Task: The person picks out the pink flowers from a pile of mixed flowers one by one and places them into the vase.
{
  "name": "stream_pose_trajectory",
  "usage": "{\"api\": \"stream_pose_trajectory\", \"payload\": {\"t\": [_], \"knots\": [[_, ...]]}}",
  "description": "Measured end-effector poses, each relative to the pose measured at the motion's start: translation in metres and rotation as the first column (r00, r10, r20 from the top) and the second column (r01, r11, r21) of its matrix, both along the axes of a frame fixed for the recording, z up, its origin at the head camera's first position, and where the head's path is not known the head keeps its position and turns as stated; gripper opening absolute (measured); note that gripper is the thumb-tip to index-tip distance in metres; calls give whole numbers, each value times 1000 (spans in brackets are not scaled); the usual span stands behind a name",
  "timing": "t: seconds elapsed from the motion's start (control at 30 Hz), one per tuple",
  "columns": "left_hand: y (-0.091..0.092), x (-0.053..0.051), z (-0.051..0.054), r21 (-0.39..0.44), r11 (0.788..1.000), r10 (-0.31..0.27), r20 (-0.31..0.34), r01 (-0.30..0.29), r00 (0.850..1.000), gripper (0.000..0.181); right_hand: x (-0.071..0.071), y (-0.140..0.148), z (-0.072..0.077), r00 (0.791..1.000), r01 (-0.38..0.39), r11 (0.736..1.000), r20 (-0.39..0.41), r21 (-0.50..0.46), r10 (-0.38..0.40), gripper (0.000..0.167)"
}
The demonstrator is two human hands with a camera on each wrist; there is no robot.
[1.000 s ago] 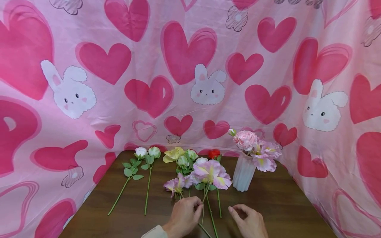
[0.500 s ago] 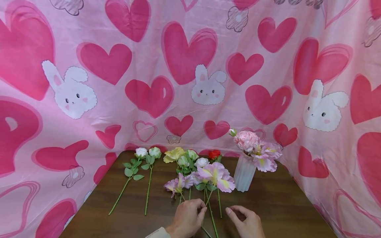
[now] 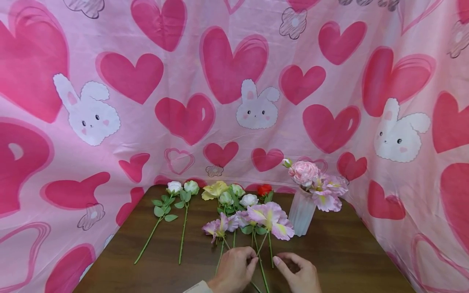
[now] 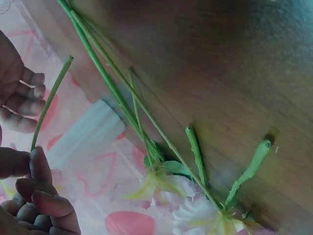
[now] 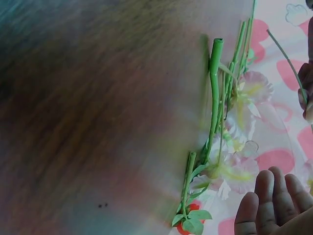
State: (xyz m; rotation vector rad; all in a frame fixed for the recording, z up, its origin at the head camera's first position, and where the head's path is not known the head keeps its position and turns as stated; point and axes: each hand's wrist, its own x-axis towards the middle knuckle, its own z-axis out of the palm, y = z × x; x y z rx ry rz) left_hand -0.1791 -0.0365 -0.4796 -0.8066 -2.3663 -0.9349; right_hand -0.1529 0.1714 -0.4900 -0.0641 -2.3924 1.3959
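My left hand (image 3: 236, 268) pinches the thin stem of a pale pink-purple artificial flower (image 3: 272, 219) with a yellow middle. In the left wrist view the lower end of that stem (image 4: 51, 100) sticks out free past the fingertips of the left hand (image 4: 44, 205). My right hand (image 3: 298, 272) hovers close by on the right, fingers loosely bent, holding nothing. In the right wrist view the fingers of the right hand (image 5: 279, 205) are apart from the stem. More pink-purple flowers (image 3: 218, 228) lie behind my left hand.
A white ribbed vase (image 3: 301, 215) stands at the back right, holding a pink bloom (image 3: 305, 173) and a purple one. White roses (image 3: 174, 187), a yellow flower (image 3: 214, 190) and a red flower (image 3: 264, 189) lie along the table's back. A pink heart-print cloth (image 3: 234, 142) hangs behind.
My left hand has moved to the right, and the flower it holds has shifted right and slightly down, towards the vase. The right hand has drifted a little left, narrowing the gap.
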Motion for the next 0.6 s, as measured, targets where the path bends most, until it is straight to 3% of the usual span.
{"api": "stream_pose_trajectory", "payload": {"t": [0.27, 0.6], "knots": [[3, 2, 0, -10, 1000, -20, 34, 20, 999, 13, -2, -5, -1, 997, 8, 1000, -76, 12, -7, 9], [7, 3, 1, -45, 999, -11, 8, 11, 1000, 12, -3, -7, 5, 997, 3, 1000, -75, -17, -4, 11]]}}
